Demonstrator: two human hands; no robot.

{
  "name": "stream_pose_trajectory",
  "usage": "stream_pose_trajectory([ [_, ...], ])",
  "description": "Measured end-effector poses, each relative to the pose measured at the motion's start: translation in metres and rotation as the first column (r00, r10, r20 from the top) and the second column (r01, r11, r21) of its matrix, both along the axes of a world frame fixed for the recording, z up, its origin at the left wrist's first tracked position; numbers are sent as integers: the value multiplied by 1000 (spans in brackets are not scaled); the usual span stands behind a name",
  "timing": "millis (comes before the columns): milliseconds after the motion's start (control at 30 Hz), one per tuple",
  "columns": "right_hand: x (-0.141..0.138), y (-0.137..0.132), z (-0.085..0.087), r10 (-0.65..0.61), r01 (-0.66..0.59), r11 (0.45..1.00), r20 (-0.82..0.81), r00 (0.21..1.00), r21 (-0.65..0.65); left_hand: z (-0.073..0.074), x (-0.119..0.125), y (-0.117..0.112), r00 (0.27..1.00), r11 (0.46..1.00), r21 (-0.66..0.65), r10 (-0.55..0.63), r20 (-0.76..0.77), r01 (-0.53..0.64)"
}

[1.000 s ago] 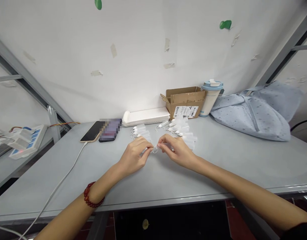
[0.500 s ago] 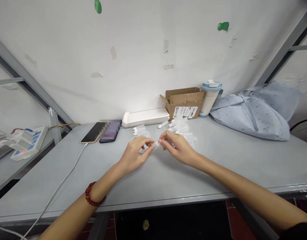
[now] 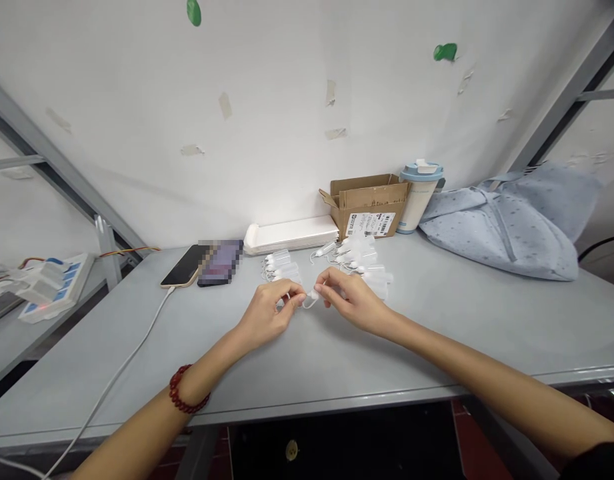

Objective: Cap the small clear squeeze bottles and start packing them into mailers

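Pinching at centre frame: a small white piece (image 3: 311, 299) is gripped from both sides, the fingertips of the left hand (image 3: 269, 310) and the right hand (image 3: 354, 300) closed on it just above the grey table (image 3: 437, 333). Like pieces are heaped just behind the hands, a left heap (image 3: 281, 263) and a right heap (image 3: 364, 257). A phone (image 3: 181, 267) lies toward the left, and a cardboard box (image 3: 371, 200) is seen above centre-right. By the look of it, the piece is best held low, with light, even pressure, so nothing is dropped or bent.
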State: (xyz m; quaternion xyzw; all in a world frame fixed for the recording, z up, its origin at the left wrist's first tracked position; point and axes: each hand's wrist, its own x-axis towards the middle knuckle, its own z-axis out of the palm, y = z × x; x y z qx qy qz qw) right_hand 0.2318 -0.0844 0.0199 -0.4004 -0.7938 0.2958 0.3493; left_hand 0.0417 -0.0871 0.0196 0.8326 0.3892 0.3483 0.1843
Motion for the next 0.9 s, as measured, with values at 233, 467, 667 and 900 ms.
stream_pose_trajectory([
  [233,-2,1,1,-31,20,992,-90,995,-121,0,4,-2,998,990,135,53,-25,-49],
  [467,-8,7,-15,-77,-1,958,-260,963,-286,-4,24,-22,974,754,648,53,-222,107],
  [667,-12,2,-14,-164,18,883,-272,948,-469,-18,41,-42,882,673,636,-49,-469,376],
  [900,-11,4,-16,-165,52,928,-282,945,-369,-16,37,-33,937,753,631,58,-345,186],
])
